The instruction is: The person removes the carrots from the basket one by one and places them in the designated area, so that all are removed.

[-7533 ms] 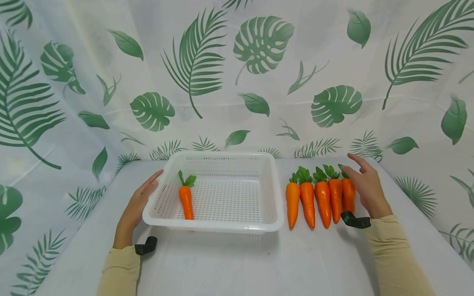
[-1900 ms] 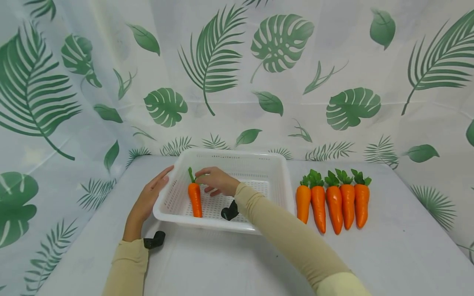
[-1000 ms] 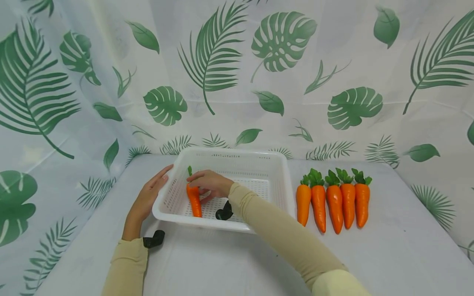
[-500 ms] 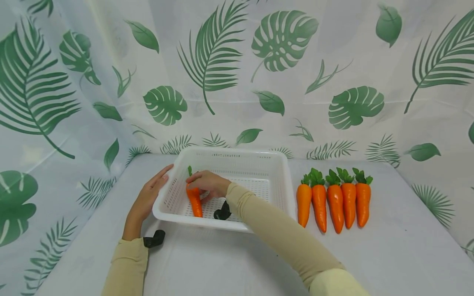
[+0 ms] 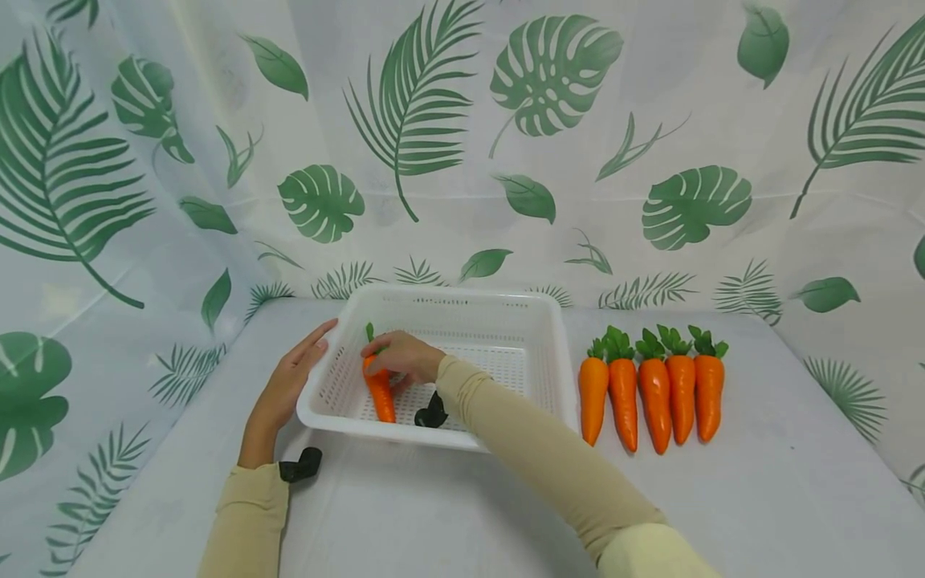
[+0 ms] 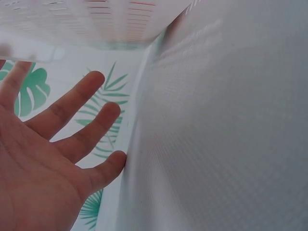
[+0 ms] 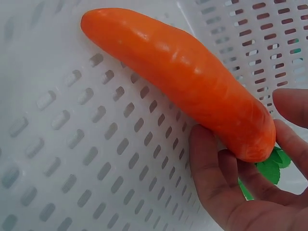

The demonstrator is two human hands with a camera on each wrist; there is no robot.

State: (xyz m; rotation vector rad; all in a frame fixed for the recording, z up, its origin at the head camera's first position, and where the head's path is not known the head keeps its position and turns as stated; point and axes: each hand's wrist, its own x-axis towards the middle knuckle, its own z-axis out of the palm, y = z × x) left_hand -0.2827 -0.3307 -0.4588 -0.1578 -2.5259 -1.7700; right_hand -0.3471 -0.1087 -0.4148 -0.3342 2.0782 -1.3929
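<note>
My left hand rests its straight fingers against the left rim of a white plastic basket; in the left wrist view those fingers are spread beneath the rim. Inside the basket, near its left wall, lies an orange carrot with its green top to the back. My right hand reaches across and grips this carrot near its leafy end. The right wrist view shows fingers bent under the carrot, with the thumb on its other side; the leaves are partly hidden.
Several more carrots lie side by side on the white table, just right of the basket, leaves to the back. A leaf-patterned curtain hangs behind. My right forearm crosses the basket's front rim.
My right hand has left the row of carrots, moved left into the basket and taken hold of the carrot there. In the last half second little differs. My left hand stays at the rim.
</note>
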